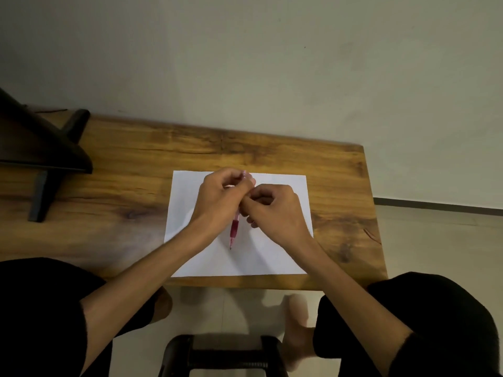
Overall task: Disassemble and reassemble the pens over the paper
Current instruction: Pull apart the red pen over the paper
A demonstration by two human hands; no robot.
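Observation:
A white sheet of paper lies on the wooden table. Above its middle I hold a red pen, tip pointing down toward me, its red grip section showing below my hands. My left hand is wrapped around the upper barrel, with the pen's pale top end poking out past its fingers. My right hand is curled against the barrel's middle, fingers pinching it right beside my left hand. The barrel's middle is hidden by both hands.
A dark stand with flat feet occupies the table's left back corner. A pale wall rises behind the table. A black stool and my knees lie below the table's near edge; the table's right edge is near the paper.

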